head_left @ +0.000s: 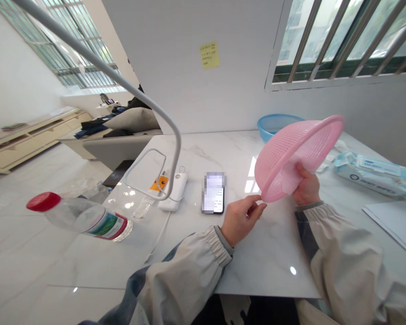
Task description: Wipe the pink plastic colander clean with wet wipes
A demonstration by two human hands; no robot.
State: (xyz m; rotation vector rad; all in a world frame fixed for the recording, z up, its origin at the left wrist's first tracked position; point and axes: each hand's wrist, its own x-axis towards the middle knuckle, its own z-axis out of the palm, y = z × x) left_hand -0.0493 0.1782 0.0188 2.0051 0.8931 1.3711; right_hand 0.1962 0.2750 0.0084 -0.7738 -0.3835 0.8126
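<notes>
A pink plastic mesh basket is tilted up in the air above the white marble table, its rim facing up and right. My right hand grips it from below, and a paler pink piece, possibly cloth, lies against the hand. My left hand is lower left of it, with fingertips at the basket's lower rim and fingers slightly apart. A phone with a blurred screen lies just left of my left hand.
A bottle with a red cap lies at the table's left edge. A bent white lamp arm rises over a white device. Behind the basket stands a blue basin. A wet wipes pack and white paper lie on the right.
</notes>
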